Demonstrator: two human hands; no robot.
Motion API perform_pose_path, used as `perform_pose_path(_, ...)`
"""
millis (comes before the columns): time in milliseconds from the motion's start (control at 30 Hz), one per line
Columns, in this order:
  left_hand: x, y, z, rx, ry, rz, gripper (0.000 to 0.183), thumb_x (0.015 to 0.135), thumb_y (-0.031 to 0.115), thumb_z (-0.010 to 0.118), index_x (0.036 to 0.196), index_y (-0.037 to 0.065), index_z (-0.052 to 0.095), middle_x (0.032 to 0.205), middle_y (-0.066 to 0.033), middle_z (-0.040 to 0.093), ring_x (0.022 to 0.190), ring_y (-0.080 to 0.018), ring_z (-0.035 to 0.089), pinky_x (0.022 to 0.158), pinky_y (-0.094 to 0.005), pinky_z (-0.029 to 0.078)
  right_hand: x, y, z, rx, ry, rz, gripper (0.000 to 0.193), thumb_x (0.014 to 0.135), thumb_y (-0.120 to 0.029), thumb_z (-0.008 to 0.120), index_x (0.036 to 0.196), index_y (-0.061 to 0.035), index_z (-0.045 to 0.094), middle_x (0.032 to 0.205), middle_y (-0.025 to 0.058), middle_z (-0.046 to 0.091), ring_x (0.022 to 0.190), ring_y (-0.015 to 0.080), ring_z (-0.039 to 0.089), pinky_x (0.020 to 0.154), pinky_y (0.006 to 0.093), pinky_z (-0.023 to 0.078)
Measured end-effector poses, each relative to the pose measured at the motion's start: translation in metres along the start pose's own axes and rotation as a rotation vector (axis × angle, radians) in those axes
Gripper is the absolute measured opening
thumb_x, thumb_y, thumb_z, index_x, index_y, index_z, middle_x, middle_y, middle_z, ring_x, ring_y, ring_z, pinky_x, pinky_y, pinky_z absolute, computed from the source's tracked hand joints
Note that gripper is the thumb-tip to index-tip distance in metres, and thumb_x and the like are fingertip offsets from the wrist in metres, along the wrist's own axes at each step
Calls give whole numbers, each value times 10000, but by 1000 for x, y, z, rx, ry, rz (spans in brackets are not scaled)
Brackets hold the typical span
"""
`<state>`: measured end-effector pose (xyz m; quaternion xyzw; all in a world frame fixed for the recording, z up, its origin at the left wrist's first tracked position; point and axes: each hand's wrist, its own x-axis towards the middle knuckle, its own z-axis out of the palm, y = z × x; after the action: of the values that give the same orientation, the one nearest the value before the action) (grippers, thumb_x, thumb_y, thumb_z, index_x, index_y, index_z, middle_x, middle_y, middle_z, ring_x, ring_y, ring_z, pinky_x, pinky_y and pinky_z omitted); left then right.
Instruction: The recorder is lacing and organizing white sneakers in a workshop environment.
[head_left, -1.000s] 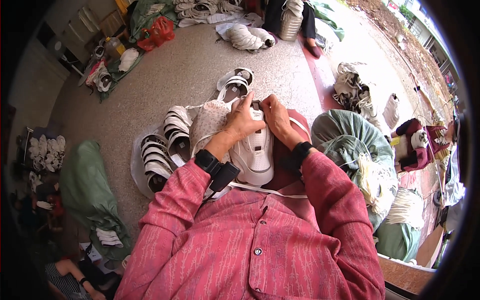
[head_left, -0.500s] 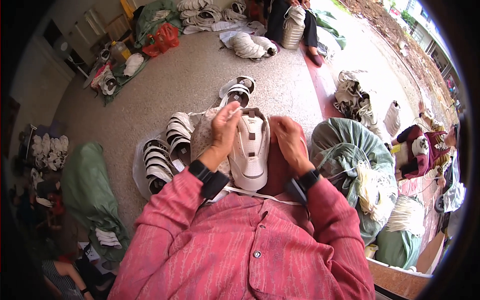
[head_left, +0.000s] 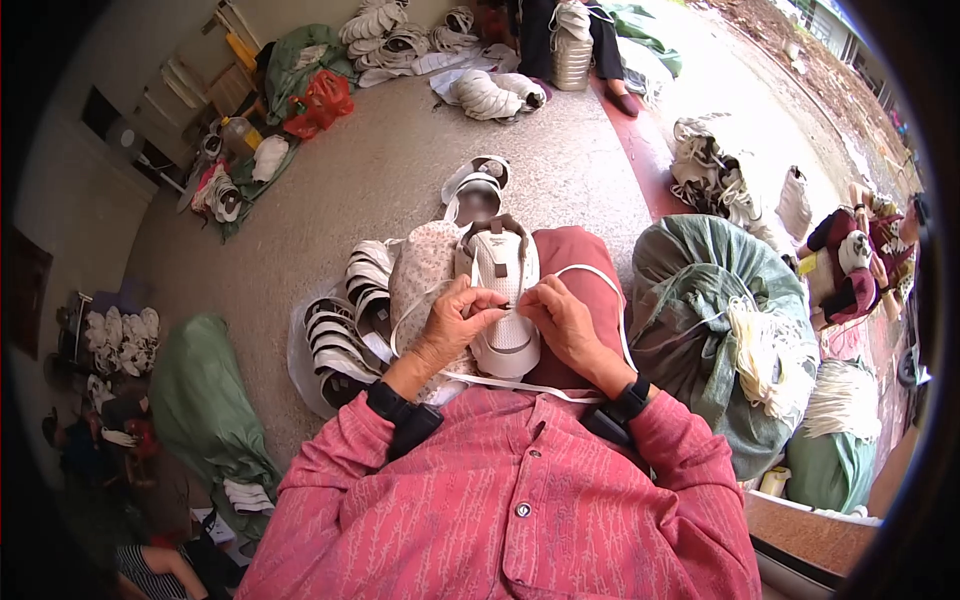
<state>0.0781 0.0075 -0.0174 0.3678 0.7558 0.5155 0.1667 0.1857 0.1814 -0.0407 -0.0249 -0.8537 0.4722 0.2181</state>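
- The left hand (head_left: 462,318) works at the shoe's middle, thumb and forefinger brought together; I cannot tell what, if anything, is pinched between them.
- The right hand (head_left: 560,318) meets it from 3 o'clock, fingers curled and tips drawn in; whether it grips the lace or the shoe is too small to tell.
- The shoe (head_left: 508,278) sits in the lap under both hands, toe at 6 o'clock, brown-lined collar at 12; its sole is out of sight.
- It looks light. The perforated tongue and the sides seem soft and likely to give under a press, while the smooth toe looks stiffer and perhaps a little slippery. Little seems fragile.
- Good holds, I judge, are the toe's two sides to steady it, or the padded collar at 12; the middle would likely buckle if squeezed.
- The lace (head_left: 622,297) loops out at 2 to 4 o'clock; flat and limp, it should be easiest to control near its tip.
- Patterned cloth (head_left: 422,262) lies just beside the shoe at 10 o'clock, a maroon leg (head_left: 575,250) at 2.
- Beyond, uppers (head_left: 333,340) stand nested at 9 o'clock, others (head_left: 474,190) at 12, and a green bag (head_left: 690,300) bulges at 3.
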Motion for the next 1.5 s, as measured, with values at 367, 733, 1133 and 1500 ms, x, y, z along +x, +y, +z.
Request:
perform_pose_path(367,0,-3,0,-43,35,41,88,780,45,740,865,49,718,771,31,452,700,-74,465,638,-207,396,-1,0,-2,33,-46,-29,68,888,-80,570,951,-64,550,933,133,533,843,361,588,704,410,484)
perform_pose_path(733,1,-3,-2,-37,29,34,90,791,52,732,880,50,718,788,28,456,712,-76,462,653,-213,400,2,2,-1,-45,-99,-71,73,884,-91,567,942,-55,541,937,126,543,819,363,602,666,423,498)
perform_pose_path(1133,0,-4,0,-30,29,39,100,795,34,724,893,50,718,792,30,441,690,-63,460,622,-200,396,3,-5,2,-209,-114,-44,106,877,-132,582,944,-57,548,941,116,559,813,341,614,666,420,515)
perform_pose_path(1500,-2,-5,1,-101,34,29,125,789,46,735,910,54,707,810,27,440,691,-61,477,630,-199,411,6,-4,5,-94,-87,-38,97,875,-108,592,942,-51,551,943,114,561,810,347,611,669,420,507)
